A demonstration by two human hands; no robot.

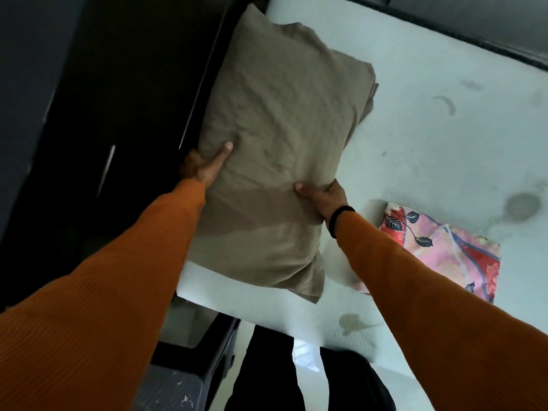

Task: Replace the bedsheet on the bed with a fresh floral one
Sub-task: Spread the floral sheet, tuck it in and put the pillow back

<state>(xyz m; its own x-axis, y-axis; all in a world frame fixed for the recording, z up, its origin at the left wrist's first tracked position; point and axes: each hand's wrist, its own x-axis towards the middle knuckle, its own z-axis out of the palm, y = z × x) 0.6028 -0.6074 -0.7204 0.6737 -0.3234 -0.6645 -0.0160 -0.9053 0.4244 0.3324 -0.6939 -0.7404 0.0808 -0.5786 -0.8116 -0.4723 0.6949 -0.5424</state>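
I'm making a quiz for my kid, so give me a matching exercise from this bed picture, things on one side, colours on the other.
Things:
1. pillow
2. folded sheet
3. mattress
4. wristband

Colours:
A. black
B. pink and red floral
C. greyish brown
D. white with stains

Pairs: 1-C, 2-B, 3-D, 4-A

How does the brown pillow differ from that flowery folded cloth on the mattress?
The pillow is plain greyish brown; the folded floral sheet is pink and red with dark leaves. The pillow is bulky and puffed; the sheet is flat and looks smaller. The left hand and right hand grip the pillow; the sheet lies untouched on the bare mattress. Both are fabric.
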